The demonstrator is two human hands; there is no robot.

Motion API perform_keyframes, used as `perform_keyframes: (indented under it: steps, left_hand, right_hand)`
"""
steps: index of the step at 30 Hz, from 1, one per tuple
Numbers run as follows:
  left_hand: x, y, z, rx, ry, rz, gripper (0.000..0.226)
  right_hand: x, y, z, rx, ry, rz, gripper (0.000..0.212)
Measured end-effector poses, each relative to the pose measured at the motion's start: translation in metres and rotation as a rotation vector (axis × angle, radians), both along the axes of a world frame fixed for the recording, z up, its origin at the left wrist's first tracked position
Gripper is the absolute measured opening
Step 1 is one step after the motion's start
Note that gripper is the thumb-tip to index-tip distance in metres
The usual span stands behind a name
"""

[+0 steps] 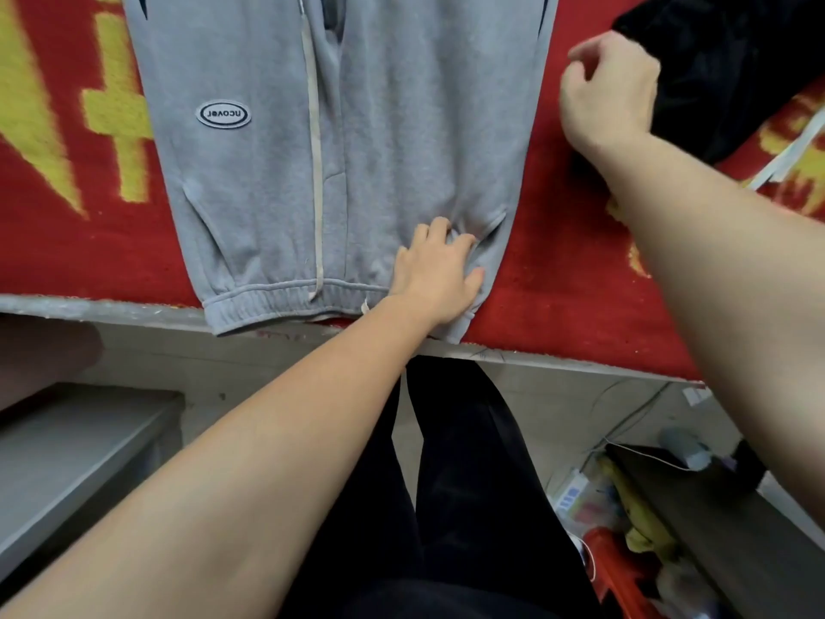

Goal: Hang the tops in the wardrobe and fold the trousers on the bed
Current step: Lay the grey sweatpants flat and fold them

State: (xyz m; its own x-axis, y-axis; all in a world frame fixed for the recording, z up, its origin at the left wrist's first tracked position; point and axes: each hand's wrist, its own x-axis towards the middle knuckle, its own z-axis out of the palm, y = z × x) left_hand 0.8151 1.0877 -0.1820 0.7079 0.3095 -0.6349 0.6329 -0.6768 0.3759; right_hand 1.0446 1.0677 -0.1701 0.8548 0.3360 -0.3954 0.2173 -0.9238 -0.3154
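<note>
We have the grey trousers (277,172) laid flat on the bed (558,270). Their waistband (268,301) sits at the near edge, just overhanging it, and the legs run away from us out of the top of the view. Our left hand (439,272) rests palm down on the cloth just above the waistband, by the right-side pocket. Its fingers are curled into the fabric and gather a small bunch of it. Our right hand (609,93) hovers above the red cover, just beside a black garment (732,69). Its fingers are loosely curled and, as far as we can see, it holds nothing. We judge that the trousers are spread but the fold has not begun. To do it well, we first let go of that bunch and smooth the puckers outward with a flat palm, since any crease trapped now gets folded in. Then we bring the right hand to the outer right seam and lay that half over the left so the seams meet, tucking the pale drawstring (314,149) inside. The waistband is the risk — with its edge hanging off the bed, a careless pull could drag the whole garment towards the floor. So we slide it a little further onto the cover and keep one palm on it as an anchor while the other hand folds.
</note>
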Motion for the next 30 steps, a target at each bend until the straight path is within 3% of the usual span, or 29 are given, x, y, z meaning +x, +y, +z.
perform_keyframes:
  steps: [3, 6, 8, 11, 15, 19, 21, 25, 30]
  left_hand:
    - [0.012, -0.003, 0.000, 0.171, -0.030, -0.060, 0.052]
    - [0.035, -0.011, 0.000, 0.213, -0.043, -0.029, 0.061]
    - [0.051, -0.015, -0.003, 0.208, 0.006, -0.009, 0.057]
    - [0.067, -0.021, -0.009, 0.192, 0.058, -0.038, 0.030]
    - [0.074, -0.024, -0.001, 0.007, 0.015, 0.044, 0.022]
    - [0.058, -0.013, 0.012, -0.250, -0.011, 0.355, 0.009]
    - [0.047, -0.002, 0.017, -0.370, -0.038, 0.564, 0.017]
    - [0.025, 0.032, 0.035, -0.584, -0.100, 0.943, 0.031]
    - [-0.022, 0.099, 0.052, -0.568, -0.239, 1.347, 0.036]
  right_hand:
    - [0.017, 0.030, -0.021, 0.127, 0.166, -0.141, 0.037]
    - [0.027, 0.038, -0.040, 0.129, 0.284, -0.221, 0.032]
    - [0.033, 0.036, -0.043, 0.113, 0.280, -0.228, 0.034]
    - [0.050, 0.016, -0.049, 0.072, 0.186, -0.251, 0.033]
    - [0.054, 0.001, -0.049, 0.061, 0.161, -0.324, 0.034]
    - [0.051, 0.013, -0.035, 0.207, 0.422, -0.433, 0.035]
    - [0.048, 0.025, -0.021, 0.294, 0.493, -0.418, 0.017]
    - [0.029, 0.063, 0.007, 0.431, 0.357, -0.292, 0.011]
    - [-0.027, 0.138, 0.029, 0.539, 0.198, -0.045, 0.025]
